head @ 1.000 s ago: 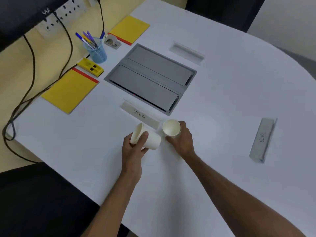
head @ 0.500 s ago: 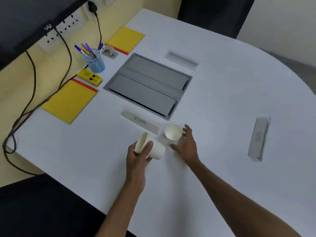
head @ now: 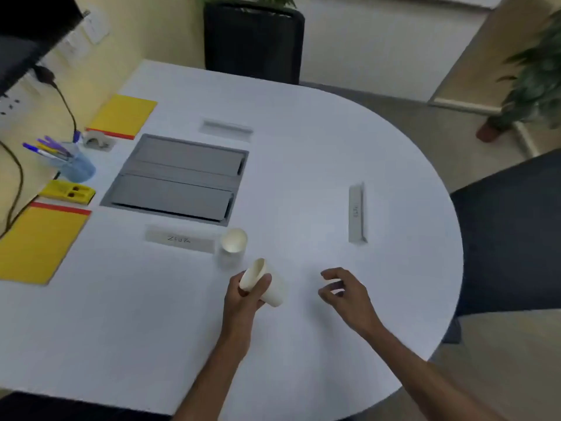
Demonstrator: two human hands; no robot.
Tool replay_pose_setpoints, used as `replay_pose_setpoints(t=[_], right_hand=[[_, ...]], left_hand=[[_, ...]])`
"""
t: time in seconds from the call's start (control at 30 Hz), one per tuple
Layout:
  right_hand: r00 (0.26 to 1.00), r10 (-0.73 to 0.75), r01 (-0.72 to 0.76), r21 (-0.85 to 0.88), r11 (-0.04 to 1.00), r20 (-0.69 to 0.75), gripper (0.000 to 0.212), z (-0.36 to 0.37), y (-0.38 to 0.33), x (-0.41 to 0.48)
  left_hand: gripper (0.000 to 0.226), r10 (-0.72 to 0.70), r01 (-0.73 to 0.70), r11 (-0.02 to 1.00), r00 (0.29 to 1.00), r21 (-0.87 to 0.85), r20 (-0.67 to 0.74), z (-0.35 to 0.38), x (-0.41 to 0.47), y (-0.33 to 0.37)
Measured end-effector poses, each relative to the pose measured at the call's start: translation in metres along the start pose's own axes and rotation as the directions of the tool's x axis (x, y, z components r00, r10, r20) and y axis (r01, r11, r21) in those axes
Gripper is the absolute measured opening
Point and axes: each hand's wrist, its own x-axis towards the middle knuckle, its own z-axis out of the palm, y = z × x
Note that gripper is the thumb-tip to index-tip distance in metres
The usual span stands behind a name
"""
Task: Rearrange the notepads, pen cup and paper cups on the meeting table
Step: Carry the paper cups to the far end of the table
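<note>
Cup [head: 275, 294] gripped tilted in left hand [head: 243, 302], lower centre, likely for moving elsewhere. Right hand [head: 349, 294] loosely curled, empty. Second cup [head: 233, 243] stood upright on bench [head: 303, 177].

We log: upright paper cup [head: 233, 243] on the surface [head: 303, 147]; tilted paper cup [head: 268, 290] in left hand [head: 243, 303]; yellow near notepad [head: 39, 241] and far notepad [head: 123, 115] flank blue pen cup [head: 79, 169].
</note>
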Motion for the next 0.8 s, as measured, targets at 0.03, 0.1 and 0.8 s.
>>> replay_pose_setpoints(t=[0.03,0.1,0.8], right_hand=[[1.000,0.017,-0.017,0.010,1.000,-0.003,0.023,-0.014,0.003,-0.010],[0.998,0.049,-0.048,0.027,0.998,-0.028,0.017,-0.042,0.008,-0.029],[0.883,-0.016,-0.171,-0.355,0.919,-0.469,0.036,-0.347,0.196,-0.322]], left_hand=[[0.059,-0.004,0.003,1.000,1.000,0.031,0.029,0.011,-0.005,-0.002],[0.059,-0.007,-0.003,0.994,0.996,0.105,0.094,0.035,-0.017,-0.007],[0.052,0.006,-0.501,0.748,0.661,0.435,0.751,0.365,-0.257,-0.159]])
